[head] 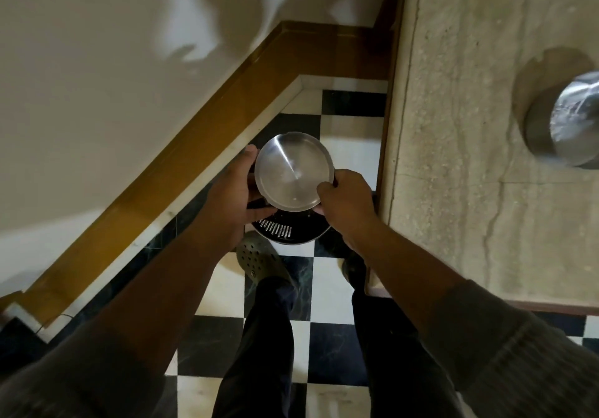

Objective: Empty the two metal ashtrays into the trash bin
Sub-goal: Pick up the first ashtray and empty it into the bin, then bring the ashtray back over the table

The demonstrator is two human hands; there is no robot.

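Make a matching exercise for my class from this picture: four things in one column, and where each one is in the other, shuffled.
Things:
1. ashtray
2. trash bin
3. second ashtray
4. green shoe

Places:
A. on the stone counter at right
B. upturned, held in both hands
C. on the checkered floor, nearest the person
D. on the floor, under the held ashtray

Pairs: 1-B, 2-D, 3-A, 4-C

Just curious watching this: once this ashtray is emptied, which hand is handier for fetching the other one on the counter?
Probably the right hand: the second ashtray sits on the stone counter on that side. For now both hands hold the upturned ashtray over the trash bin.
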